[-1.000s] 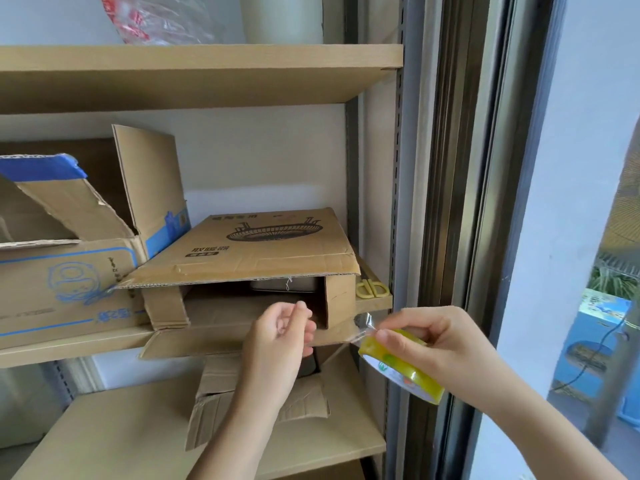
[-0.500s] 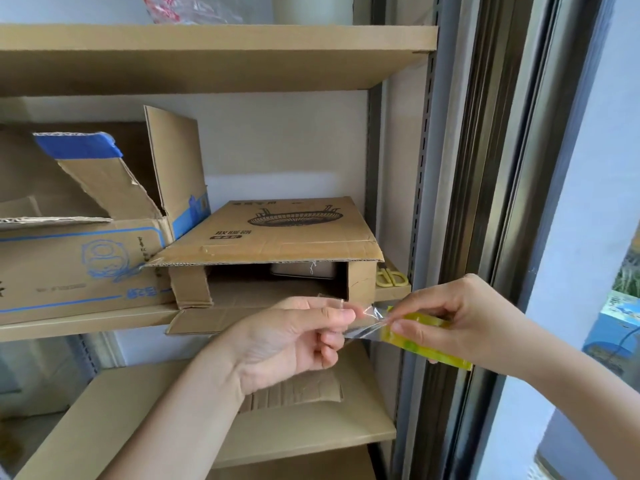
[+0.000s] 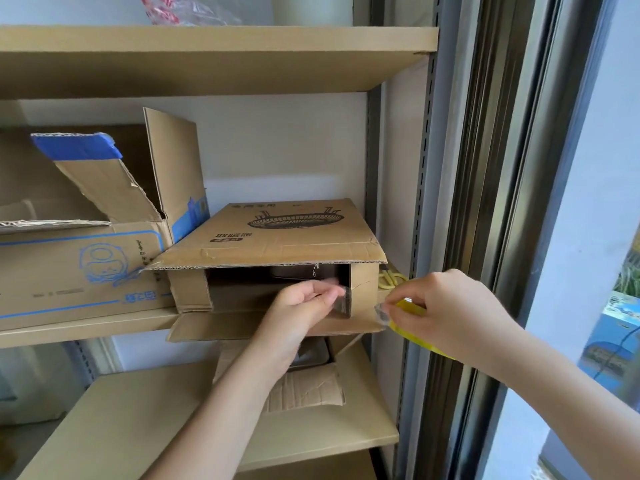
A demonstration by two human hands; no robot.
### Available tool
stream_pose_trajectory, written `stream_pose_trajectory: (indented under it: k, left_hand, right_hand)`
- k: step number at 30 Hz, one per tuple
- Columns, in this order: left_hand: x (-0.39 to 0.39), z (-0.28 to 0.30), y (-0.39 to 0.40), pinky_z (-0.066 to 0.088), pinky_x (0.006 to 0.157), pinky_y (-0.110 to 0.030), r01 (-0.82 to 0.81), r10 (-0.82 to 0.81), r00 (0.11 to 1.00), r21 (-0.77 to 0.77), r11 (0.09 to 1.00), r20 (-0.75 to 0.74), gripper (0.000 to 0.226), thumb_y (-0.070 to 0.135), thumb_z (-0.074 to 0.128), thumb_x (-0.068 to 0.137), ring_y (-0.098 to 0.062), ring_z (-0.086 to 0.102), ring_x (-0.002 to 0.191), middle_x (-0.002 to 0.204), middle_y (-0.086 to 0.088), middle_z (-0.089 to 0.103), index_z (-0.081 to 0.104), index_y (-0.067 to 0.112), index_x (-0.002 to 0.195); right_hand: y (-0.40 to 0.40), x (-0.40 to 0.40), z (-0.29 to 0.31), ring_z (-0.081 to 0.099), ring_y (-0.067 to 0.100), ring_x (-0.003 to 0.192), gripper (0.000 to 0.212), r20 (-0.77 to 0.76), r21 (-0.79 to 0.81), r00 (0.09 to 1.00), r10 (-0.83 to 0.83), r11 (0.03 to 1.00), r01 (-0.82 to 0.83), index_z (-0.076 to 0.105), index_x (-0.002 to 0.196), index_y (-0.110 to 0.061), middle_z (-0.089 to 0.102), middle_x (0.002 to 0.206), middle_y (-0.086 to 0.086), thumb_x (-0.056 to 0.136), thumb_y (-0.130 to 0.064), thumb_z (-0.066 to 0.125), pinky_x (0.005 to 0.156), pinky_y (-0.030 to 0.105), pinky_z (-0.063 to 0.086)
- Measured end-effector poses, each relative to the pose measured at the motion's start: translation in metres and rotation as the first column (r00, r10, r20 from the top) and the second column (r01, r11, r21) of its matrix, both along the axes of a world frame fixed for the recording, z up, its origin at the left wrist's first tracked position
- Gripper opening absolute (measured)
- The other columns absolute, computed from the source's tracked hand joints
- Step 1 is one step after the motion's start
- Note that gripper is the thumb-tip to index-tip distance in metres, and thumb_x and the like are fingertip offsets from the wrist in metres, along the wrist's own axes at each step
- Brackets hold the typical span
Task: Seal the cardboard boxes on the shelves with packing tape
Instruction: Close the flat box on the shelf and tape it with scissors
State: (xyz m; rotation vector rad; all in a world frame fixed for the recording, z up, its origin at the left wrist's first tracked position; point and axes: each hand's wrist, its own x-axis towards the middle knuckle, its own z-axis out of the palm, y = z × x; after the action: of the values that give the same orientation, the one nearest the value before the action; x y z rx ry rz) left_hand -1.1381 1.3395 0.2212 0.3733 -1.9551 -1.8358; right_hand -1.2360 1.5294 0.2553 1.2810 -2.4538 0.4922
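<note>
The heater box (image 3: 277, 233) lies on its side on the middle shelf (image 3: 83, 327), at the shelf's right end, its open mouth facing the person with the flaps splayed: top flap out flat, bottom flap (image 3: 221, 325) drooping over the shelf edge, short side flaps at left and right. The left hand (image 3: 304, 303) is pinched shut on the free end of the clear packing tape (image 3: 341, 303), thumb and fingers pressing it just at the right side flap (image 3: 363, 292), probably to anchor the strip there before the flaps are folded. The right hand (image 3: 446, 310), near and to the right of the box, has a closed grip around the yellow tape roll (image 3: 412, 315), held level with the opening so tape can pay out sideways. The tape between the two hands is hard to make out. Yellow-handled scissors (image 3: 389, 278) lie on the shelf just right of the box, handy for cutting. To the left, a blue-printed box (image 3: 76, 271) also stands unsealed, flaps up.
</note>
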Motion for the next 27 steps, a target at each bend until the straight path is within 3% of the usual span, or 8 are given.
stream_pose_trajectory:
  k: [3,5,9,14,17,22,27]
  left_hand:
    - [-0.012,-0.002,0.004,0.046,0.108,-0.042,0.147,-0.126,0.986,0.200,0.969,-0.111,0.014,0.005,0.051,0.101,-0.024,0.068,0.112,0.115,-0.014,0.073,0.063,0.001,0.103]
    - [-0.016,-0.001,0.010,0.052,0.100,-0.042,0.187,-0.164,0.976,0.170,0.967,-0.141,0.012,0.006,0.048,0.102,-0.026,0.069,0.110,0.114,-0.014,0.073,0.060,0.002,0.101]
    - [-0.024,-0.001,0.022,0.062,0.076,-0.035,0.139,-0.142,0.982,-0.034,0.990,-0.123,0.011,0.009,0.048,0.103,-0.014,0.072,0.103,0.108,-0.001,0.075,0.057,0.004,0.100]
    - [-0.036,-0.009,0.038,0.062,0.061,-0.032,-0.042,-0.030,0.983,-0.385,0.922,-0.180,0.006,0.018,0.055,0.100,-0.007,0.072,0.095,0.103,0.006,0.073,0.061,0.018,0.098]
    - [-0.042,-0.016,0.040,0.063,0.066,-0.032,-0.170,0.036,0.970,-0.568,0.805,-0.239,0.006,0.027,0.060,0.097,-0.005,0.070,0.095,0.096,0.014,0.072,0.066,0.026,0.097]
    - [-0.031,-0.025,0.046,0.061,0.083,-0.038,-0.163,0.069,0.956,-0.322,0.932,-0.285,0.012,0.027,0.061,0.097,-0.008,0.069,0.103,0.102,0.013,0.074,0.070,0.024,0.103]
    - [-0.014,-0.032,0.066,0.055,0.088,-0.023,-0.190,0.080,0.950,-0.356,0.915,-0.303,0.011,0.029,0.059,0.098,-0.003,0.065,0.105,0.106,0.019,0.071,0.069,0.029,0.103]
  right_hand:
    - [-0.002,-0.006,0.002,0.065,0.007,0.074,0.027,-0.040,0.048,0.997,-0.060,0.997,0.062,0.070,0.107,-0.044,0.070,0.090,-0.016,0.093,-0.054,0.049,0.067,0.022,0.057]
    - [0.004,-0.010,0.004,0.064,0.007,0.071,0.027,-0.055,0.075,0.994,-0.096,0.992,0.100,0.069,0.106,-0.044,0.069,0.087,-0.016,0.093,-0.054,0.048,0.062,0.020,0.056]
    - [0.015,-0.014,0.003,0.060,0.005,0.067,0.025,-0.017,0.098,0.992,-0.126,0.987,0.127,0.070,0.106,-0.044,0.065,0.085,-0.020,0.095,-0.050,0.049,0.051,0.012,0.040]
    - [0.019,-0.014,-0.003,0.063,0.008,0.072,0.024,-0.026,0.109,0.982,-0.186,0.976,0.188,0.069,0.104,-0.044,0.068,0.084,-0.016,0.095,-0.050,0.048,0.056,0.015,0.046]
    - [0.026,-0.014,-0.004,0.063,0.010,0.070,0.024,-0.034,0.097,0.970,-0.239,0.966,0.241,0.068,0.103,-0.043,0.067,0.080,-0.015,0.094,-0.050,0.047,0.059,0.021,0.053]
    - [0.036,0.003,-0.001,0.063,0.010,0.070,0.025,-0.012,0.075,0.964,-0.267,0.961,0.267,0.067,0.102,-0.045,0.066,0.075,-0.012,0.093,-0.052,0.045,0.063,0.023,0.054]
    - [0.037,0.010,0.001,0.064,0.010,0.076,0.028,-0.042,0.101,0.962,-0.271,0.956,0.274,0.064,0.110,-0.047,0.067,0.083,-0.014,0.095,-0.054,0.042,0.068,0.023,0.055]
